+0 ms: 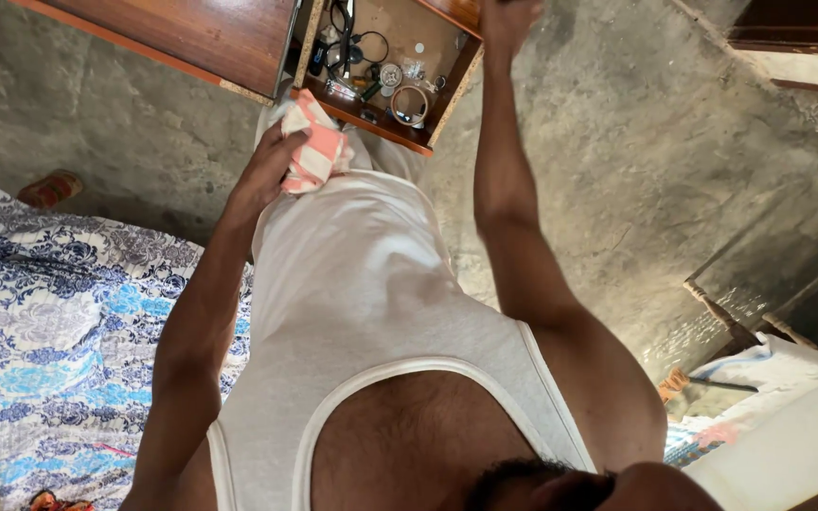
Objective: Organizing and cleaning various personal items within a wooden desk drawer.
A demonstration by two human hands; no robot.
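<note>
Wooden drawer (447,90) — rings, cables, oddments.

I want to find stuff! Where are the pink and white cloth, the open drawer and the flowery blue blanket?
pink and white cloth (312,147), head view, middle fold.
open drawer (447,95), head view, right wooden wall.
flowery blue blanket (59,322), head view, middle.

1. Left hand (262,175) gripping pink-and-white cloth (312,144) against the white vest.
2. Right hand (508,17) raised at open drawer (447,90), partly cut off.
3. Blue floral bedding (49,331) at left.
</note>
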